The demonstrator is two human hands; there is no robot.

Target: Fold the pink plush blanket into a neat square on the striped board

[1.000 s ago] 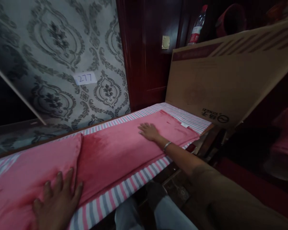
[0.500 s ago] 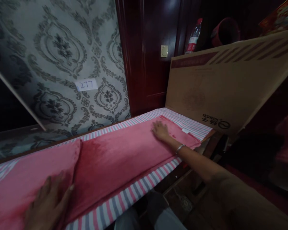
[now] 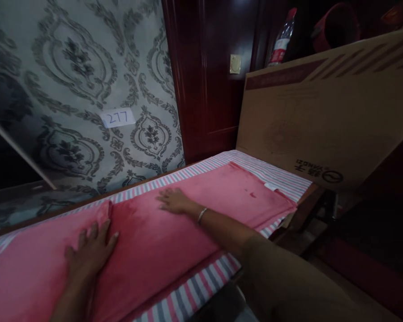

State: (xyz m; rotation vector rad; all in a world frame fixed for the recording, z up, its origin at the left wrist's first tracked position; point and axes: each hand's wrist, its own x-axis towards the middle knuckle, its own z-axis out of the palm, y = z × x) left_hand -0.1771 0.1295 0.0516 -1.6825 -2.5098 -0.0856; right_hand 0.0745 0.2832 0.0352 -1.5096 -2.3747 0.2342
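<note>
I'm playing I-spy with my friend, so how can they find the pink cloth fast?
Start at the grey, leafy-patterned wallpaper and look down to the pink, grey and white striped cloth below. On it lies the soft-looking pink cloth, with a left hand and right hand on it. Unlike the striped cloth at its edges, it has no stripes.

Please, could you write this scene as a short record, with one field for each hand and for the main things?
Left hand: spread on pink cloth, by a raised edge
Right hand: open on the same cloth; bracelet on that wrist
Under pink cloth: striped sheet
Right side: cardboard box, bottle showing above it
Wall: patterned, with card reading 277
</note>
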